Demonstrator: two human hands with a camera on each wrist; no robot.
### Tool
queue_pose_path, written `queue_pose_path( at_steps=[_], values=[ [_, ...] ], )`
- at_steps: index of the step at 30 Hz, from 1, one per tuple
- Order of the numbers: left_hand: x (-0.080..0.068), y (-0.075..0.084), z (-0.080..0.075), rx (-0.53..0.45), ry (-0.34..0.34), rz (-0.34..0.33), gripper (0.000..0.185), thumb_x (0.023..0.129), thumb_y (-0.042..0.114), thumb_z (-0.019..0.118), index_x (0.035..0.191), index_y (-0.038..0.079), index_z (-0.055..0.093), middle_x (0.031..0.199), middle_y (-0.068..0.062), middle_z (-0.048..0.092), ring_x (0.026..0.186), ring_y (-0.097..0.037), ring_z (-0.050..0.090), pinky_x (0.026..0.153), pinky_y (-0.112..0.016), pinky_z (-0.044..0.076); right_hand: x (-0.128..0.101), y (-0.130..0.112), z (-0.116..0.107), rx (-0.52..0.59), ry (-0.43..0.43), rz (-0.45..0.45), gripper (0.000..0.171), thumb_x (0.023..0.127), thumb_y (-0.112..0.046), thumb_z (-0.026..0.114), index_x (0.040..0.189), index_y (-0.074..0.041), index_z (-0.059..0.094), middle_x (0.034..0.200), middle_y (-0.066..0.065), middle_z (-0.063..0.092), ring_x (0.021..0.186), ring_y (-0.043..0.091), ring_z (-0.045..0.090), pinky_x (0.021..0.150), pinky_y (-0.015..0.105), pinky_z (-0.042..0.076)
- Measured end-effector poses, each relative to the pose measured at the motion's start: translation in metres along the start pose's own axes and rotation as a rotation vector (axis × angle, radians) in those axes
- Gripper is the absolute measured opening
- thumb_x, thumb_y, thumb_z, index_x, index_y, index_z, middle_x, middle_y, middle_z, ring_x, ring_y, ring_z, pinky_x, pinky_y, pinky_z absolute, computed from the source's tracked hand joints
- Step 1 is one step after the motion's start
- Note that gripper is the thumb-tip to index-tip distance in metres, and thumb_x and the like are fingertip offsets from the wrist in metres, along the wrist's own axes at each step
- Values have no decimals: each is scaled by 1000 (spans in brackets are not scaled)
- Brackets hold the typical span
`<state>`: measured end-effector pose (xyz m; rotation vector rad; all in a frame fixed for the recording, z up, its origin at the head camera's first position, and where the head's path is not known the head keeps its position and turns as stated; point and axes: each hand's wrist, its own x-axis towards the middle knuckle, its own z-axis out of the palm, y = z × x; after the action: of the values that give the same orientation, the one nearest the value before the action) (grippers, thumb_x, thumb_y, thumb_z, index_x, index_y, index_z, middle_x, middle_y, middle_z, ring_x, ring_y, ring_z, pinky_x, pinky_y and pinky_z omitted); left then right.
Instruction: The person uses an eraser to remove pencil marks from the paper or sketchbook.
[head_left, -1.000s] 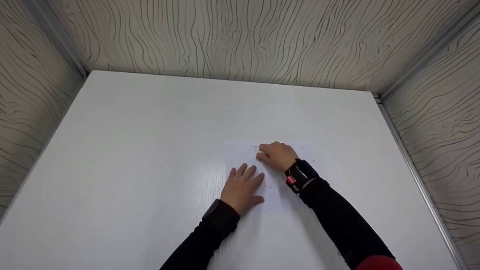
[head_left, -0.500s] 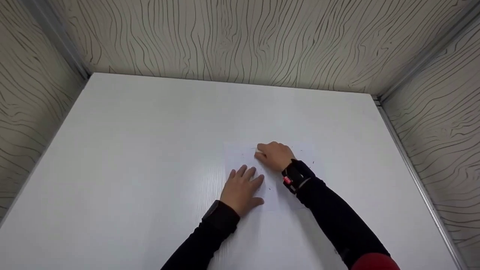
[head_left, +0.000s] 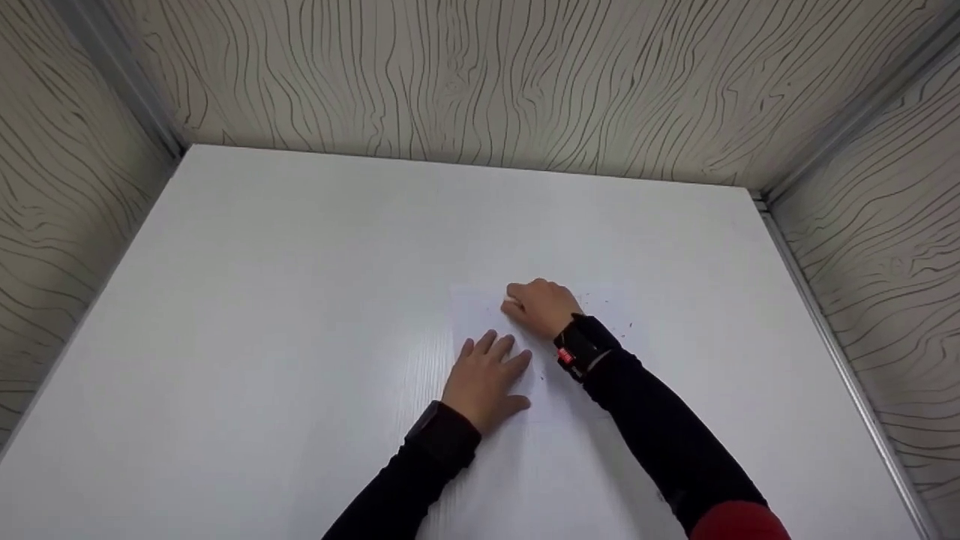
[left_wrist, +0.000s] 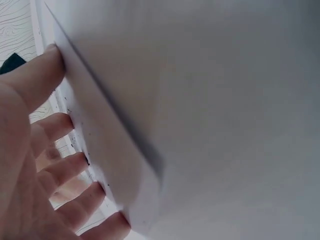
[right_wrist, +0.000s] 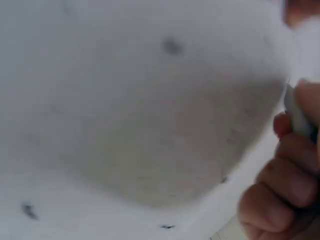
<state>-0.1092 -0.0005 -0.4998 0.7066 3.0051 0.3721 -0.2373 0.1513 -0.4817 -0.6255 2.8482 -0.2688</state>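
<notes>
A white sheet of paper [head_left: 559, 397] lies on the white table. My left hand [head_left: 484, 379] rests on its left part, fingers spread and straight. In the left wrist view the thumb and fingertips of the left hand [left_wrist: 60, 165] touch the paper [left_wrist: 107, 145], whose near edge casts a shadow. My right hand [head_left: 544, 309] is curled on the upper middle of the sheet, pinching a small white eraser [head_left: 508, 299]. In the right wrist view the eraser [right_wrist: 298, 117] shows partly between thumb and curled fingers; its rest is hidden.
Dark crumbs [head_left: 630, 325] lie scattered on the paper, mostly right of the right hand. The white tabletop [head_left: 300, 300] extends around the sheet. Wood-patterned panels [head_left: 465, 82] border its back and sides, with a metal rail [head_left: 840, 360] along the right.
My right hand has shifted slightly left over the paper with the eraser. A short dark line seen beside its fingers earlier is not visible now. The left hand stays in place.
</notes>
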Motion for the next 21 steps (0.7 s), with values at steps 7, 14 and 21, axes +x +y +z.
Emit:
queue_pose_path(
  at_steps=[7, 14, 21],
  values=[
    [2, 2, 0, 4, 23, 15, 58, 91, 45, 81, 144, 27, 66, 151, -5, 63, 146, -30, 55, 120, -52, 47, 8, 7, -2, -38, 151, 110, 25, 107, -26, 59, 94, -5, 64, 81, 15, 67, 71, 25, 54, 71, 45, 54],
    [0, -1, -2, 30, 26, 15, 59, 91, 47, 80, 144, 27, 66, 150, -4, 63, 145, -30, 56, 119, -51, 49, 6, 1, -2, -9, 51, 4, 29, 106, -28, 57, 86, -7, 59, 74, 8, 55, 71, 21, 49, 65, 38, 46],
    [0, -2, -3, 36, 8, 9, 59, 92, 46, 80, 146, 28, 65, 152, -4, 62, 147, -30, 55, 120, -50, 47, 9, 3, -1, -6, 131, 113, 28, 108, -28, 58, 89, -6, 60, 74, 10, 56, 70, 22, 48, 68, 40, 47]
  ],
)
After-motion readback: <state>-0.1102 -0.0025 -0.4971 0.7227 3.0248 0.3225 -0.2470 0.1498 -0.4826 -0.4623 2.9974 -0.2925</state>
